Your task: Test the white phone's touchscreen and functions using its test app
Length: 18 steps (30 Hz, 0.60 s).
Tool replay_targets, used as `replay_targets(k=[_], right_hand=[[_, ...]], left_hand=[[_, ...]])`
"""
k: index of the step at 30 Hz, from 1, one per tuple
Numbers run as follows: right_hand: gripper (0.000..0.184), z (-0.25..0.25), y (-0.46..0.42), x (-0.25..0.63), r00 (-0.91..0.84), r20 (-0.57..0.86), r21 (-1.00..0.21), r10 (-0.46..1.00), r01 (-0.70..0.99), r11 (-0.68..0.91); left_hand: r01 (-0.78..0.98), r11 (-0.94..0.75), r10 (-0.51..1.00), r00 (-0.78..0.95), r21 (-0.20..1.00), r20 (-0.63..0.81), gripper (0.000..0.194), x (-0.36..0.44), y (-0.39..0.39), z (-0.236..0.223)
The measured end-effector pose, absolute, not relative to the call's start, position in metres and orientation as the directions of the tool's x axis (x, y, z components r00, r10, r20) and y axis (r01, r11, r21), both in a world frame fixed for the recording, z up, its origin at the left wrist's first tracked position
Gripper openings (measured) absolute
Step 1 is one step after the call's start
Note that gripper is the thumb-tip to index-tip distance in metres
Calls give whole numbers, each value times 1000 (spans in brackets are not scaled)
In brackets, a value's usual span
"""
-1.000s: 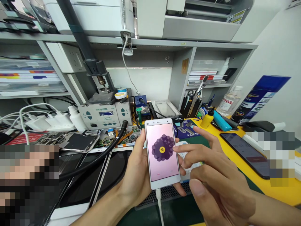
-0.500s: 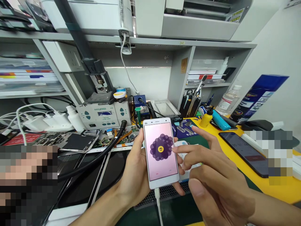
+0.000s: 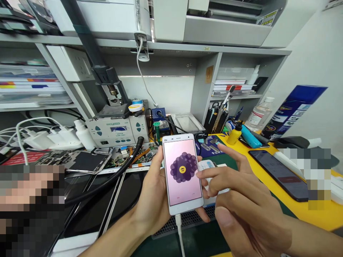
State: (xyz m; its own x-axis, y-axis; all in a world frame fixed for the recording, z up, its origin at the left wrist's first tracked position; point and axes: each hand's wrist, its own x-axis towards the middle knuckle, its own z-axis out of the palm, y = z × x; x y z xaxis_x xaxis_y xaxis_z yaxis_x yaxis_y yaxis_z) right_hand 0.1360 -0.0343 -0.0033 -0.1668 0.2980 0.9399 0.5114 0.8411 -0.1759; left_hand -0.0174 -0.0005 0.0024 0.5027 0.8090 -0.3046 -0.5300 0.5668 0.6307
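Note:
A white smartphone point(image 3: 184, 194) is held upright at the centre by my left hand point(image 3: 152, 196), its thumb along the left edge and fingers wrapped behind to the right edge. Its lit pink screen shows a dark purple flower-like shape with a yellow centre. From the bottom of the phone a white charging cable point(image 3: 179, 228) runs down out of view. My right hand point(image 3: 246, 203) hovers at the right with fingers apart and nothing held. One fingertip is at the right side of the screen; whether it touches the glass I cannot tell.
Behind the phone stand a hot-air station point(image 3: 115, 130) and a black hose point(image 3: 118, 178). Tablets point(image 3: 83, 210) and circuit boards lie at left. On the right are a dark phone point(image 3: 278, 175), a yellow bottle point(image 3: 235, 134) and a blue can point(image 3: 294, 110). A shelf point(image 3: 168, 46) spans above.
Almost nothing differs. The view has shifted very slightly; both hands and the phone keep their places.

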Motion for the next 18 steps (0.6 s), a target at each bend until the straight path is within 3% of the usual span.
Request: replay_targets(k=[3,18], right_hand=[[22,-3,-37,133,-47,903,-337,427,537,773],[23,-2,-37,130,-85,902,-313,424,549,775]], left_hand=[[-531,564,808,513,633,-290,73,-17,0,2],[-537,547,818,504,642,-276,70,-18,0,0]])
